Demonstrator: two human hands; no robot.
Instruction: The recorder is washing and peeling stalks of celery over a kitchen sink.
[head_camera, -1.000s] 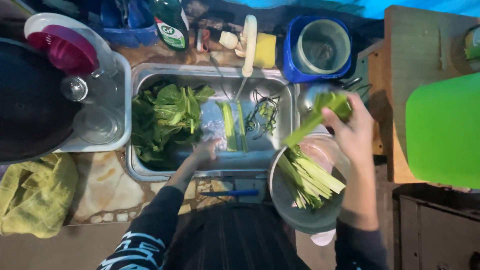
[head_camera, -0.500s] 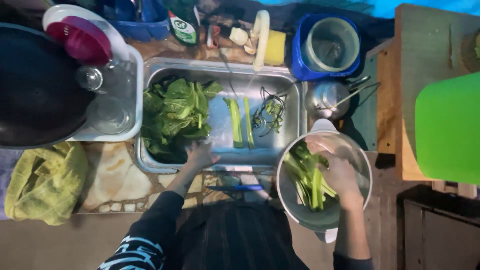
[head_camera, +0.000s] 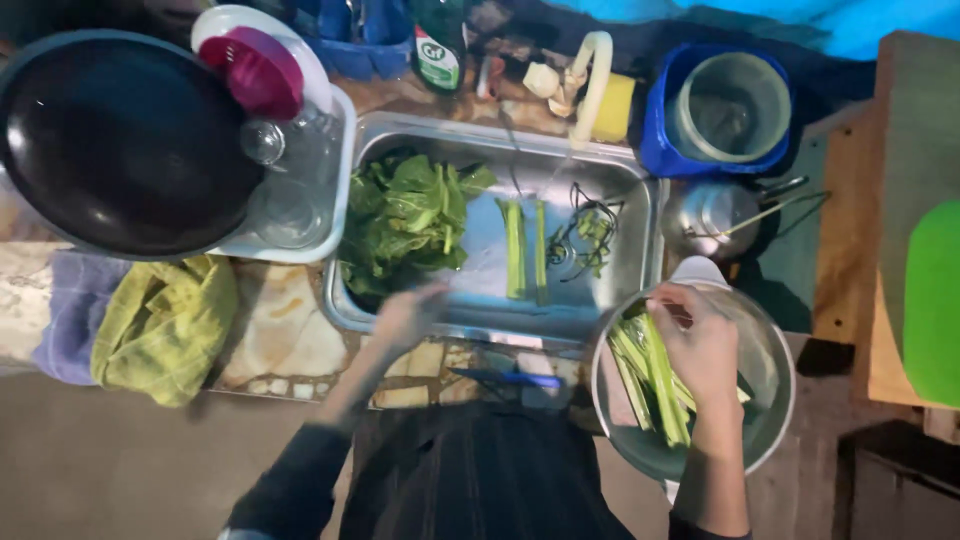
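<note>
A steel sink (head_camera: 640, 215) holds a heap of leafy greens (head_camera: 410, 215) at its left, two green stalks (head_camera: 522, 250) in the middle and some thin scraps (head_camera: 590, 235) at the right. My left hand (head_camera: 405, 315) rests over the sink's near rim, just below the greens, holding nothing. My right hand (head_camera: 700, 345) is down inside a round metal bowl (head_camera: 775, 375) to the right of the sink, fingers on a bundle of green stalks (head_camera: 645, 370) lying in it.
A big black pan (head_camera: 120, 140) and a drying tray with glasses (head_camera: 290, 190) sit at the left. A yellow cloth (head_camera: 165, 325) lies below them. Behind the sink stand a soap bottle (head_camera: 440, 45) and a blue bucket (head_camera: 720, 105). A kettle (head_camera: 710, 215) and wooden shelf (head_camera: 880, 200) are at the right.
My right hand has come down from above the bowl with the stalks, which now lie in the bowl. My left hand has slid back from inside the sink to its near rim.
</note>
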